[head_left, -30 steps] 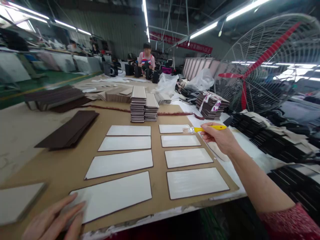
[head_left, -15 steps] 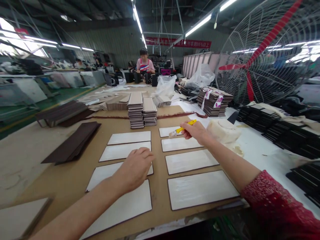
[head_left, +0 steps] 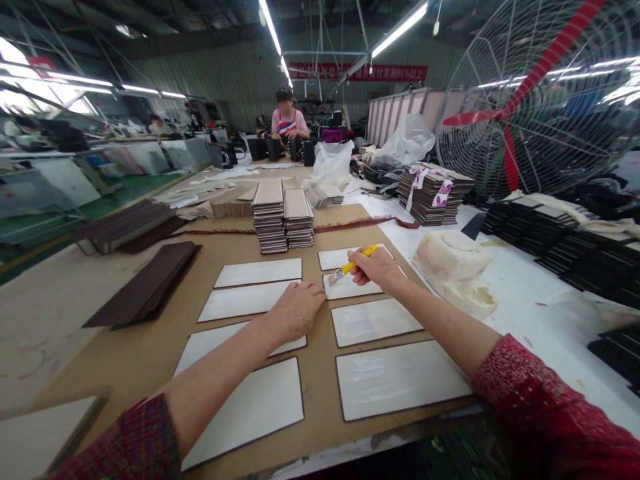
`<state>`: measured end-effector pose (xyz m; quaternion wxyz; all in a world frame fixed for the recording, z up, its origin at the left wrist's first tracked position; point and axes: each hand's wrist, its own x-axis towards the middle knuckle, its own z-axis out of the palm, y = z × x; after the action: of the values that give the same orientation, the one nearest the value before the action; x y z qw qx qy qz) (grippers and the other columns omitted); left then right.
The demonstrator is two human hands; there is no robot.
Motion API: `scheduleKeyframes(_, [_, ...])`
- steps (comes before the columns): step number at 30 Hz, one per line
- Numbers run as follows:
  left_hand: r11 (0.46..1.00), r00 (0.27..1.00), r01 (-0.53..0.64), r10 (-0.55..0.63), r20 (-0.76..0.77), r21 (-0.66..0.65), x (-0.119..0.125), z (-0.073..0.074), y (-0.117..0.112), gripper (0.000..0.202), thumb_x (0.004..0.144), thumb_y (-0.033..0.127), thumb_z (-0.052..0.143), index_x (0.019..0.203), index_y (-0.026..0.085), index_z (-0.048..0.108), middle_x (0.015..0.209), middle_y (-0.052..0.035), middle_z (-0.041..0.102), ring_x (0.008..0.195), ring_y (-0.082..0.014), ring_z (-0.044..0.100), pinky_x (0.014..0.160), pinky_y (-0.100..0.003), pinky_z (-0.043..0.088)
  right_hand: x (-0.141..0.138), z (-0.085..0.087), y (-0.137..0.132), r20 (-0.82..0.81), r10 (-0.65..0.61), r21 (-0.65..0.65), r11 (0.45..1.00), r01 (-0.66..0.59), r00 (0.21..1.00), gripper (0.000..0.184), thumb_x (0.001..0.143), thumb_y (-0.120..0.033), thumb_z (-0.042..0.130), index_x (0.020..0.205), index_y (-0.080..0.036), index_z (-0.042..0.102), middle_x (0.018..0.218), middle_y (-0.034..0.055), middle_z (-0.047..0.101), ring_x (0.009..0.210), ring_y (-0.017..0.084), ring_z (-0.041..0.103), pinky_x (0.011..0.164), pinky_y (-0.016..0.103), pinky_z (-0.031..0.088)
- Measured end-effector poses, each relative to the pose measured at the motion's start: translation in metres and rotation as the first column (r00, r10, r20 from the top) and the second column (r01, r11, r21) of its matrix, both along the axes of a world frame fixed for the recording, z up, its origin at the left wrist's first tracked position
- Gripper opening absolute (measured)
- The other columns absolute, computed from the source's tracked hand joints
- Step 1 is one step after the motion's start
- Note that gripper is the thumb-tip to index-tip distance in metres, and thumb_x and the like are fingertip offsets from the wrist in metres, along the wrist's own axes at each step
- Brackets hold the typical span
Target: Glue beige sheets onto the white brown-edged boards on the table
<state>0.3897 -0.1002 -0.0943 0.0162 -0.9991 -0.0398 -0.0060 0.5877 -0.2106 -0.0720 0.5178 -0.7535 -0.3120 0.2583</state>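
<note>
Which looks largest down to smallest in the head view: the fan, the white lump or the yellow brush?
fan: largest, though farthest
white lump
yellow brush in the right hand: smallest

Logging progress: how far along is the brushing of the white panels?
Done: eight white panels lie in two columns on the brown board; the nearest right panel shows brush streaks. In hand: the right hand holds the yellow brush on the right column's second-farthest panel, left hand resting beside it. Left: the stacks behind sit untouched.
</note>
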Motion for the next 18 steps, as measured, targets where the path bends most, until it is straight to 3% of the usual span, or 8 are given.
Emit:
scheduleKeyframes(4, [1.0, 1.0, -0.011, 0.011, -0.002, 0.007, 0.001, 0.0, -0.002, 0.039, 0.08, 0.004, 0.051, 0.113, 0.021, 0.064, 0.123, -0.0094, 0.065, 0.118, -0.0266, 0.053, 0.093, -0.042, 0.043, 0.005, 0.003, -0.006, 0.063, -0.035, -0.061, 0.997, 0.039, 0.997, 0.026, 0.088, -0.033, 0.062, 0.069, -0.015, 0.063, 0.06, 0.0062, 0.069, 0.044, 0.015, 0.064, 0.039, 0.022, 0.053])
scheduleKeyframes(10, [1.0, 1.0, -0.013, 0.013, 0.001, 0.002, 0.002, 0.001, -0.003, 0.035, 0.081, 0.004, 0.051, 0.108, 0.02, 0.065, 0.121, -0.0108, 0.065, 0.118, -0.0266, 0.053, 0.094, -0.042, 0.043, 0.029, 0.018, -0.043, 0.148, -0.092, -0.154, 0.981, 0.115, 0.985, 0.03, 0.083, -0.032, 0.068, 0.058, -0.015, 0.062, 0.052, 0.007, 0.067, 0.038, 0.015, 0.06, 0.035, 0.02, 0.048])
scheduleKeyframes(13, [1.0, 1.0, -0.011, 0.011, 0.002, -0.003, 0.001, 0.0, -0.003, 0.036, 0.08, 0.003, 0.05, 0.109, 0.019, 0.065, 0.122, -0.0108, 0.065, 0.118, -0.0268, 0.054, 0.093, -0.042, 0.043, 0.038, 0.026, -0.055, 0.158, -0.118, -0.136, 0.981, 0.14, 0.98, 0.028, 0.083, -0.032, 0.069, 0.061, -0.015, 0.063, 0.054, 0.0073, 0.067, 0.038, 0.015, 0.06, 0.035, 0.021, 0.048])
scheduleKeyframes(18, [1.0, 1.0, -0.012, 0.012, -0.01, 0.002, 0.001, -0.001, -0.003, 0.038, 0.081, 0.003, 0.047, 0.111, 0.019, 0.064, 0.126, -0.011, 0.063, 0.117, -0.0275, 0.055, 0.092, -0.044, 0.044, 0.03, 0.026, -0.038, 0.1, -0.088, -0.04, 0.995, 0.093, 0.991, 0.022, 0.087, -0.034, 0.064, 0.076, -0.014, 0.067, 0.064, 0.0069, 0.072, 0.045, 0.015, 0.064, 0.042, 0.022, 0.054])
